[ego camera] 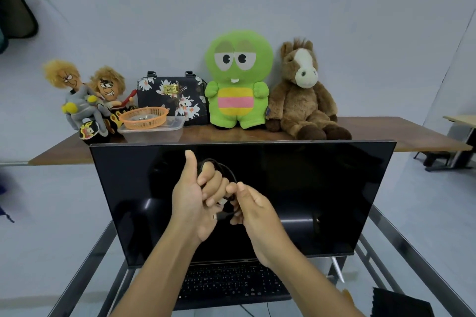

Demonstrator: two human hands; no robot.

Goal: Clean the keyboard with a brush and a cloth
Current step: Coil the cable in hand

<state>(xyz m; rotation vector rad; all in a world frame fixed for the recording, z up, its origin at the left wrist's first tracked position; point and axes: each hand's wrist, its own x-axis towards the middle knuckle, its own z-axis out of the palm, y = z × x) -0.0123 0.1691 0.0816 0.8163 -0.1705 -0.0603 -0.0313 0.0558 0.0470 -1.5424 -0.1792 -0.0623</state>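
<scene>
A black keyboard [231,283] lies on the glass table below a large dark monitor [309,188]. Both my hands are raised in front of the screen. My left hand [195,195] has its fingers curled through a coiled black cable [226,170], thumb up. My right hand [252,208] pinches the same cable near its plug [221,216]. A dark cloth [401,304] lies at the table's lower right corner. No brush is in view.
Behind the monitor a wooden table [386,136] carries plush toys, a floral bag [172,95], an orange basket [144,117] and a clear plastic box [154,131]. The glass table has metal frame rails [85,265] on both sides.
</scene>
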